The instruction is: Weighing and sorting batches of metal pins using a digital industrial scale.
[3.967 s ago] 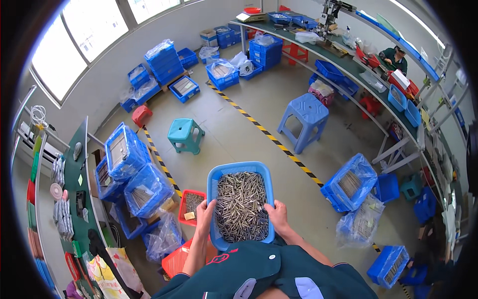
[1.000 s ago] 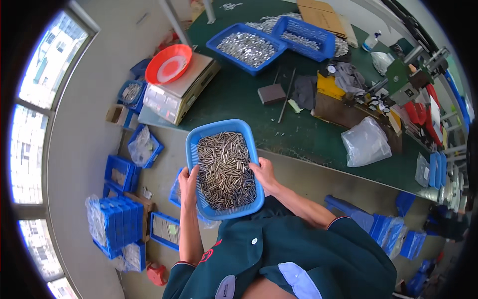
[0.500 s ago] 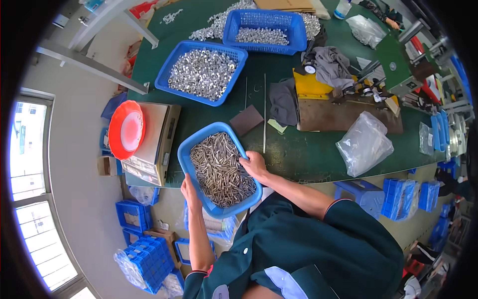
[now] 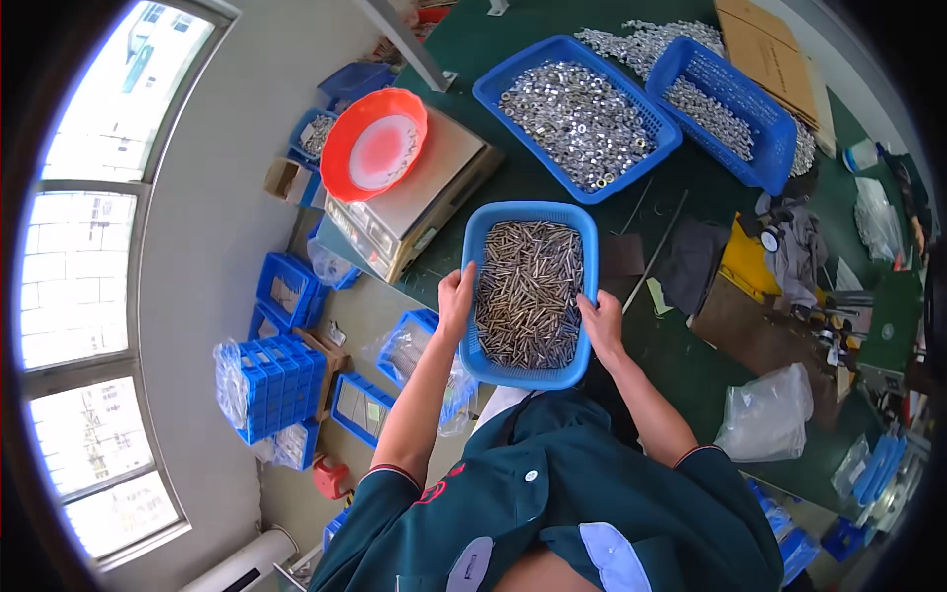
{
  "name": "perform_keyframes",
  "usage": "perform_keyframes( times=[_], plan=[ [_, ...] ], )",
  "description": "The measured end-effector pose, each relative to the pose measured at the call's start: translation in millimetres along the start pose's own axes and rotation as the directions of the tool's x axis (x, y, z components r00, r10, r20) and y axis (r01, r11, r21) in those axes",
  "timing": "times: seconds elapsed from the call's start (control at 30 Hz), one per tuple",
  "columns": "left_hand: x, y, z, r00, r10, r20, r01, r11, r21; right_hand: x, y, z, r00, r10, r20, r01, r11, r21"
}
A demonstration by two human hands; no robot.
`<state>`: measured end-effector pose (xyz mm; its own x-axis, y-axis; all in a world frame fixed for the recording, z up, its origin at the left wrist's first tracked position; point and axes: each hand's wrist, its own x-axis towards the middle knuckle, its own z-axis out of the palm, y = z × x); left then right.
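Observation:
Between my hands is a light blue plastic basket [image 4: 529, 377], filled with many small metal pins [image 4: 528, 286]. My left hand [image 4: 456, 298] grips its left wall, and my right hand [image 4: 601, 322] grips the right wall, fingers closed over the rim. The basket is held in front of my body at the near edge of the green table [image 4: 631, 385]. Beyond it stands a darker blue basket [image 4: 498, 94] heaped with shiny metal nuts. A weighing scale [image 4: 449, 163] to the left carries a red bowl [image 4: 414, 123] with a few small pieces inside.
Another blue basket [image 4: 774, 168] of small metal parts stands at the far right, by flat cardboard [image 4: 764, 49]. Right of me lie a clear plastic bag [image 4: 764, 419], grey cloth [image 4: 695, 261] and a green machine [image 4: 893, 316]. Blue crates [image 4: 286, 380] stack on the floor at left.
My view has turned toward the left, showing more of the window and scale. The basket of pins, in both hands throughout, now sits straighter before me and nearer my body's midline.

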<state>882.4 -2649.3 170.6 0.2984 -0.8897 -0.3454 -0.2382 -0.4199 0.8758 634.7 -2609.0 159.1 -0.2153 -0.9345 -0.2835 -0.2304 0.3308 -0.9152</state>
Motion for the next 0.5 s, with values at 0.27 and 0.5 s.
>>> perform_keyframes(
  times=[0.27,0.5],
  plan=[
    [-7,22,-9,0.902,0.279,-0.330,-0.289,0.957,0.020,7,-26,-73,0.999,0.032,0.002,-0.031,0.995,-0.097],
    [85,57,-151,0.947,0.050,-0.317,-0.189,0.886,-0.423,42,7,-211,0.677,-0.381,-0.629,-0.050,0.829,-0.557]
  ],
)
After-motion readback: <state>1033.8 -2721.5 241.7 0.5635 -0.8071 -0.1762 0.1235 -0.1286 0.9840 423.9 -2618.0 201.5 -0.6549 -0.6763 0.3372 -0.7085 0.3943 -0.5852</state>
